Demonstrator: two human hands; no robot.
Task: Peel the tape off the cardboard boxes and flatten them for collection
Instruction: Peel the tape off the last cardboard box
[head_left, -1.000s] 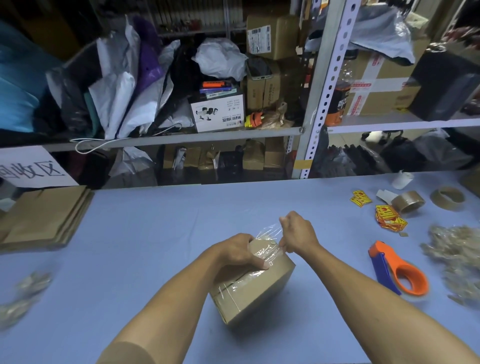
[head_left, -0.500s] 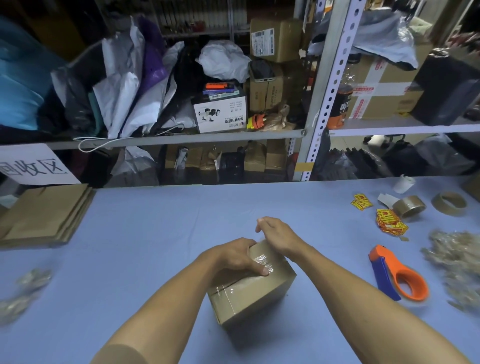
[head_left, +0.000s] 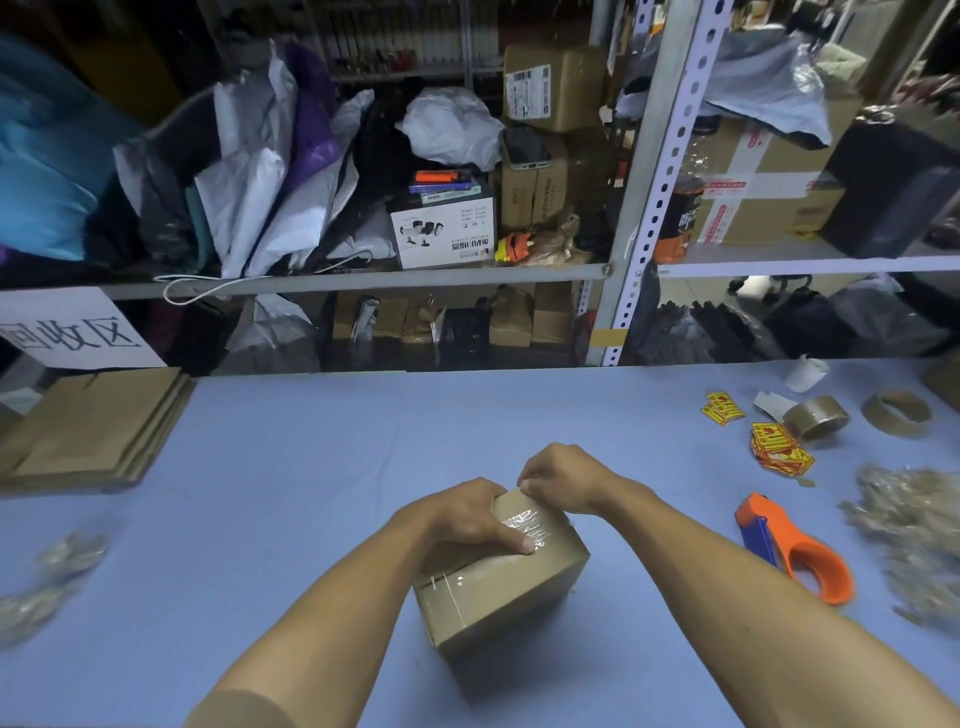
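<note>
A small brown cardboard box (head_left: 511, 597) stands tilted on the blue table (head_left: 291, 467), close in front of me. Clear tape (head_left: 522, 522) runs crinkled over its top and down its front face. My left hand (head_left: 465, 514) grips the box's top left side, with the thumb pressed on the tape. My right hand (head_left: 558, 475) is at the far top edge with curled fingers, pinching the end of the tape there. The tape end itself is hidden under those fingertips.
A stack of flattened cardboard (head_left: 88, 426) lies at the left. An orange tape dispenser (head_left: 795, 551), two tape rolls (head_left: 815, 418), yellow stickers (head_left: 779, 452) and a heap of peeled tape (head_left: 914, 530) lie at the right. More crumpled tape (head_left: 47, 577) sits far left. Cluttered shelves (head_left: 654, 208) stand behind.
One second ago my right hand held a lifted strip of tape above the box. It came back down to the box's far top edge. My left hand stayed on the box.
</note>
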